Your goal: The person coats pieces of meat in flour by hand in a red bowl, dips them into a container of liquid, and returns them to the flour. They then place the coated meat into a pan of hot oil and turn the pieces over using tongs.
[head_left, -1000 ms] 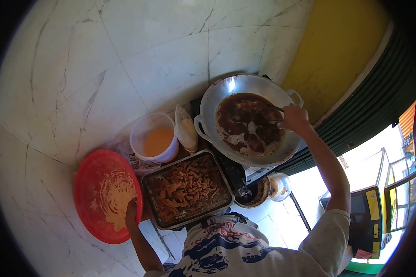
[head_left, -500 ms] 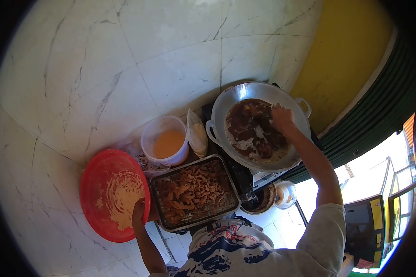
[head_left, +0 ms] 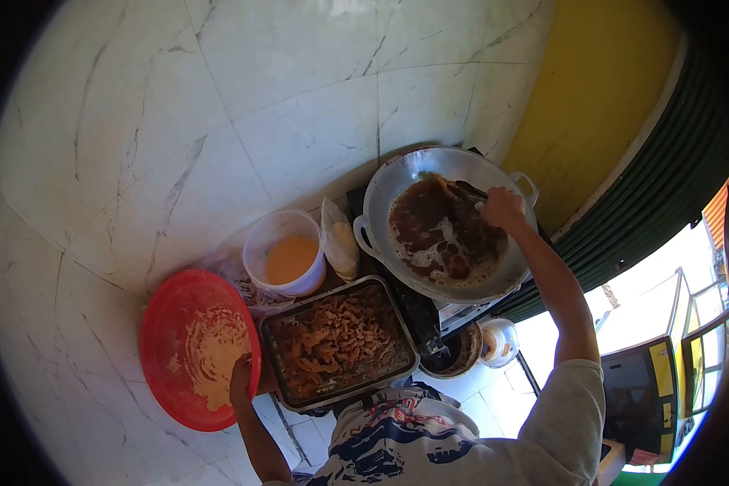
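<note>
Right hand reaches over a metal wok of dark bubbling oil, closed on a thin utensil whose tip sits among frying pieces at the wok's far side. Left hand rests, fingers curled, on the rim of a red basin w/ pale batter; can't tell if it grips. Btwn basin & wok: metal tray of fried strips. Behind tray, white bucket of orange liquid, next to a plastic bag.
</note>
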`<state>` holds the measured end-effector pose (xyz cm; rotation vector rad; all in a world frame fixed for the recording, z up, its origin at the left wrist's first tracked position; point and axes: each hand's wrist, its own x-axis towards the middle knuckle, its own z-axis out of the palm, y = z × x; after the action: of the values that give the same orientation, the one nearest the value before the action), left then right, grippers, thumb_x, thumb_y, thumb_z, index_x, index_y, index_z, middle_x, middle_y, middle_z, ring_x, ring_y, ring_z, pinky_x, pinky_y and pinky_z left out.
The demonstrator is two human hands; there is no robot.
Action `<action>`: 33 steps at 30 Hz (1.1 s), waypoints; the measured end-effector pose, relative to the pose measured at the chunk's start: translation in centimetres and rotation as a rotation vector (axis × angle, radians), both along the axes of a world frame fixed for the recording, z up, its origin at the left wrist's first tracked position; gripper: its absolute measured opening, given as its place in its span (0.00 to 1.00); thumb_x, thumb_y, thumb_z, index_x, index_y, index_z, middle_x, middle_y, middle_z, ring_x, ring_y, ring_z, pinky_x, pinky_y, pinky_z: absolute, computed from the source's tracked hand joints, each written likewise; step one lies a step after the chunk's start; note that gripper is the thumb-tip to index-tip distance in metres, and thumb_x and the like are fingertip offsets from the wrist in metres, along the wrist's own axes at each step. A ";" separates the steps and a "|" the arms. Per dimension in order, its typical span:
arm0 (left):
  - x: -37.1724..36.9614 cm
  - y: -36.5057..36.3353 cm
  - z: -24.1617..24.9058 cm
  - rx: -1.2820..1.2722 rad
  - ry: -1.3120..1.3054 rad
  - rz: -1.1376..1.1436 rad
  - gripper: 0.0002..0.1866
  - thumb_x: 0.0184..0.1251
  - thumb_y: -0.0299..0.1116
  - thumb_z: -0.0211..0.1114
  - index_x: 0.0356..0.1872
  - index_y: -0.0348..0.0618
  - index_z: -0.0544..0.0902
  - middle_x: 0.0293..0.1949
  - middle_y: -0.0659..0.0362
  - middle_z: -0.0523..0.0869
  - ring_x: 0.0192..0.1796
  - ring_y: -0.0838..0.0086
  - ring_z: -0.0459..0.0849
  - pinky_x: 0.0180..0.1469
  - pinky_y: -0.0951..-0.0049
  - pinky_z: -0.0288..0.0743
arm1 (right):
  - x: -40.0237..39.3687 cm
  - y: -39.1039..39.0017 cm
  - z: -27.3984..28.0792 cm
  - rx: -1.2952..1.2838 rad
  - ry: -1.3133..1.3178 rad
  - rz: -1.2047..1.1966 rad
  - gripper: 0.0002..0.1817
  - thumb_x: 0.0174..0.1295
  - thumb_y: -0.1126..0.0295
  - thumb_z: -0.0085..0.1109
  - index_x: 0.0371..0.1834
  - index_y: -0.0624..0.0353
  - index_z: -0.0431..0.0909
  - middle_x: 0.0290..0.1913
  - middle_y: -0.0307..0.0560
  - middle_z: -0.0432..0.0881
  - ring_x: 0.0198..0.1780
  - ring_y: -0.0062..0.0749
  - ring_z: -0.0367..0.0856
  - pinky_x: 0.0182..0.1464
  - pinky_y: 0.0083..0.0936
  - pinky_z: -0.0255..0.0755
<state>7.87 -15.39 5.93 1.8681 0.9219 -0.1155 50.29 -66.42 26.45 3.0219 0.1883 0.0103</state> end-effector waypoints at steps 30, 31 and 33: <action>-0.1 1.0 -1.1 0.077 0.000 -0.088 0.18 0.66 0.35 0.52 0.52 0.38 0.78 0.36 0.54 0.86 0.31 0.73 0.83 0.34 0.73 0.74 | -4.8 -2.9 0.9 -0.257 0.017 0.067 0.27 0.41 0.55 0.70 0.43 0.61 0.79 0.45 0.51 0.79 0.47 0.41 0.83 0.46 0.35 0.78; -0.1 0.9 -1.0 0.056 0.001 -0.077 0.18 0.66 0.35 0.52 0.52 0.38 0.78 0.36 0.54 0.86 0.32 0.73 0.83 0.35 0.72 0.75 | -4.6 -2.9 0.7 -0.241 0.011 0.068 0.28 0.41 0.55 0.70 0.44 0.62 0.79 0.45 0.51 0.79 0.47 0.41 0.83 0.47 0.36 0.78; -0.1 0.7 -0.9 0.013 0.003 -0.053 0.18 0.66 0.35 0.53 0.53 0.38 0.78 0.37 0.54 0.86 0.33 0.72 0.83 0.37 0.72 0.75 | -4.5 -2.7 0.8 -0.199 0.006 0.074 0.30 0.41 0.54 0.70 0.45 0.63 0.78 0.46 0.52 0.78 0.48 0.41 0.82 0.48 0.37 0.78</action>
<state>7.78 -14.67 5.04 1.9048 0.8774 -0.1448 45.84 -69.12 27.22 2.8160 0.2837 -0.0101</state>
